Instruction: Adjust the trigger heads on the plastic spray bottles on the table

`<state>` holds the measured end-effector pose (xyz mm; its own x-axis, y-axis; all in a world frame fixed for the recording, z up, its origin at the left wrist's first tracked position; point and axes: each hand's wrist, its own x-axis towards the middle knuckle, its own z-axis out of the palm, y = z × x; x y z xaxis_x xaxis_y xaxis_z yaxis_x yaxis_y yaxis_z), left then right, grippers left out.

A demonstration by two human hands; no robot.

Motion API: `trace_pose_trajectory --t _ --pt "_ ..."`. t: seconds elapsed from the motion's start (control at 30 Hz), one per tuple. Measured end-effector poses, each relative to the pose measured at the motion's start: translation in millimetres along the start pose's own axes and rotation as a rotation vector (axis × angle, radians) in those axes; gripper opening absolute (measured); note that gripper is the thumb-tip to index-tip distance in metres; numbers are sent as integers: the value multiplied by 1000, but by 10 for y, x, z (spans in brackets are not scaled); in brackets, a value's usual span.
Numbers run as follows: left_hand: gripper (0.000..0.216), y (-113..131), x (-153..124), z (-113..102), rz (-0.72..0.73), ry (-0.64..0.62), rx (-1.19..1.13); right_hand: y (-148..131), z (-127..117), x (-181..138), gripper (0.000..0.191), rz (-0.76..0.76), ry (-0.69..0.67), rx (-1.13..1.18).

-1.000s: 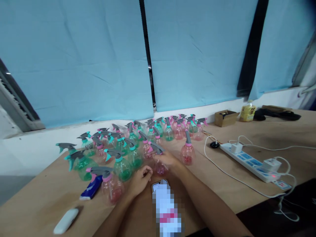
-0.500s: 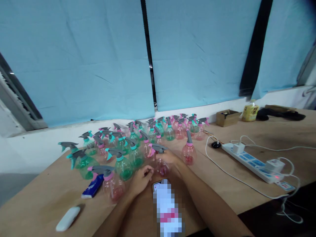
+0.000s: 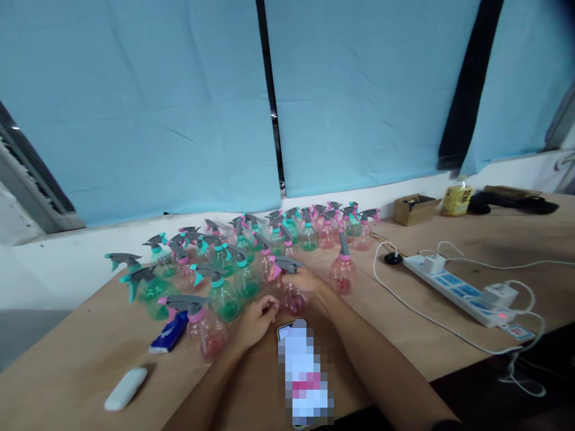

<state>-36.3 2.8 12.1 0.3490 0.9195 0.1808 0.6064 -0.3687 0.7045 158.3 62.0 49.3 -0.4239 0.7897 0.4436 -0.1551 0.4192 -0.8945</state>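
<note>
My right hand (image 3: 306, 280) is wrapped around the neck of a pink spray bottle (image 3: 294, 301) with a grey and pink trigger head, which stands upright on the table. Just left of it, my left hand (image 3: 259, 318) rests low with its fingers loosely curled in; nothing shows in them. Beside the left wrist are a pink spray bottle (image 3: 207, 338) and a green spray bottle (image 3: 225, 301). Another pink spray bottle (image 3: 344, 276) stands to the right of my right hand. Between my forearms lies a phone (image 3: 302, 365), its screen blurred out.
Many more pink and green spray bottles (image 3: 242, 245) crowd the table towards the wall. A blue packet (image 3: 169, 333) and a white case (image 3: 126, 389) lie at left. At right are a power strip (image 3: 453, 287) with cables, a cardboard box (image 3: 415, 211) and a yellow-labelled bottle (image 3: 456, 199).
The view has tilted slightly, so the table sits a little higher in it. Both hands hold nearly the same place, the right one still on the pink spray bottle.
</note>
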Motion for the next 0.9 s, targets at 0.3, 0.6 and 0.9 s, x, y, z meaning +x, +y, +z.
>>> trace_pose_trajectory --t 0.3,0.6,0.9 --pt "31 -6 12 7 1 -30 -3 -15 15 -32 17 -17 -77 144" --pt "31 32 10 -2 -1 -39 0 42 -25 -22 8 105 -1 48" --pt "31 55 9 -4 0 -38 5 -91 48 -58 11 48 -7 152"
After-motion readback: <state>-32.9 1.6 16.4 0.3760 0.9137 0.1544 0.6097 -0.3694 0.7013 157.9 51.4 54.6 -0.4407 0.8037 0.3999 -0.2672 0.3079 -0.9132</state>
